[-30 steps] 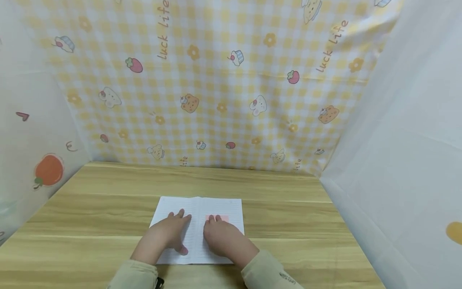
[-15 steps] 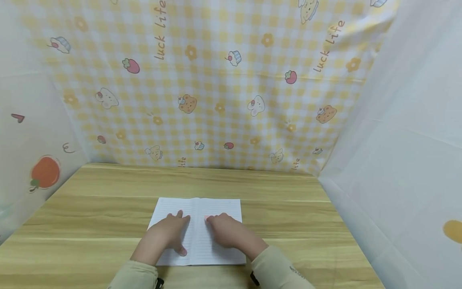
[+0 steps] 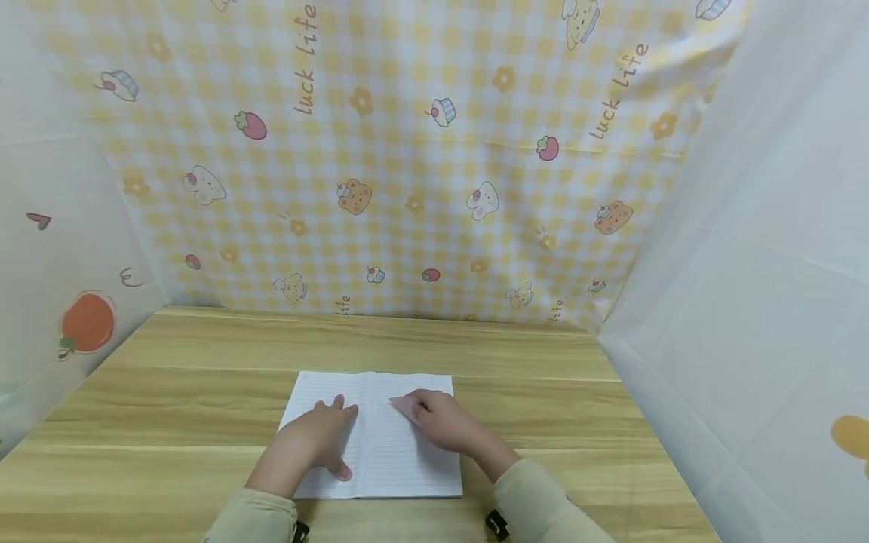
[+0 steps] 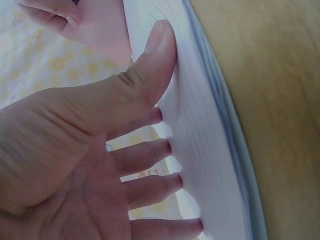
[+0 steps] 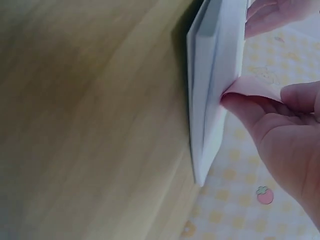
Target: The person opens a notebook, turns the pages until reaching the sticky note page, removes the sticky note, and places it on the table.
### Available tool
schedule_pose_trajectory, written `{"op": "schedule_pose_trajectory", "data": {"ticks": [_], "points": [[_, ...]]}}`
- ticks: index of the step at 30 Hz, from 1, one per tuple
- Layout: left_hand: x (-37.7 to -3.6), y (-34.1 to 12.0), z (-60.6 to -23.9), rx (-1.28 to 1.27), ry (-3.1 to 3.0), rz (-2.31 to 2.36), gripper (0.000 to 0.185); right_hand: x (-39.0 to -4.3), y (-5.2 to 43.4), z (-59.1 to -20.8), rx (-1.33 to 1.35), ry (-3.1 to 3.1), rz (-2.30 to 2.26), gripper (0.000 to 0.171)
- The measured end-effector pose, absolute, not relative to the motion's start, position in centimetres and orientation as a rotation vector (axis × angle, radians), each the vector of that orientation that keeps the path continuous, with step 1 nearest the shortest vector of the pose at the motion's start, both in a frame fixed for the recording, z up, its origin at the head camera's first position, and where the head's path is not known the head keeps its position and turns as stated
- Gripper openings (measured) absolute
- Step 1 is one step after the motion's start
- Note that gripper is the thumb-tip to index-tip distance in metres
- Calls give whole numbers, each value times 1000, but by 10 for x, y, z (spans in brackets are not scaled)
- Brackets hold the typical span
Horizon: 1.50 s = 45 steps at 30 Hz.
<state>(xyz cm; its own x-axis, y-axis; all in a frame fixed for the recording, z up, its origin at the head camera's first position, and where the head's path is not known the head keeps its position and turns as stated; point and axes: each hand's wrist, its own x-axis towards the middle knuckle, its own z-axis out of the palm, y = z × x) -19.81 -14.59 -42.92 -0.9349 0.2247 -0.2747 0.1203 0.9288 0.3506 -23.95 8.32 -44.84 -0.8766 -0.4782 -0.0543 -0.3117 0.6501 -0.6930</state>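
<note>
The right hand (image 3: 444, 422) pinches the small pink paper slip (image 3: 407, 408) just left of its grip; the released left hand (image 3: 319, 434) presses flat on the open lined white notebook (image 3: 397, 460).

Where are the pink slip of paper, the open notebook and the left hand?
pink slip of paper (image 3: 405, 407), head view, on its free left corner.
open notebook (image 3: 400, 460), head view, on the bare right page.
left hand (image 3: 314, 434), head view, on its back.

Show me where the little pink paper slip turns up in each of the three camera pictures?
Head: pink paper slip on the open notebook, at the right hand.
Left wrist: top left, above the left hand.
Right wrist: right of centre, pinched.
Shared landmark: the notebook.
</note>
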Motion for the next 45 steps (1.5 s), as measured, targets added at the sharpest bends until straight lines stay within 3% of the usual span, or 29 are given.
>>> {"op": "schedule_pose_trajectory", "data": {"ticks": [18,21,30,45], "points": [[-199,-146,-433,255,2765,455,108,-252,141,-440,-327,2569,-1681,40],[-199,-145,-432,253,2765,451,109,-253,158,-436,-447,2797,-1408,39],[-199,-146,-433,261,2771,451,107,-237,199,-440,-953,3097,143,46],[-198,-148,-433,267,2761,485,107,-228,208,-462,-1144,3067,625,34]]}}
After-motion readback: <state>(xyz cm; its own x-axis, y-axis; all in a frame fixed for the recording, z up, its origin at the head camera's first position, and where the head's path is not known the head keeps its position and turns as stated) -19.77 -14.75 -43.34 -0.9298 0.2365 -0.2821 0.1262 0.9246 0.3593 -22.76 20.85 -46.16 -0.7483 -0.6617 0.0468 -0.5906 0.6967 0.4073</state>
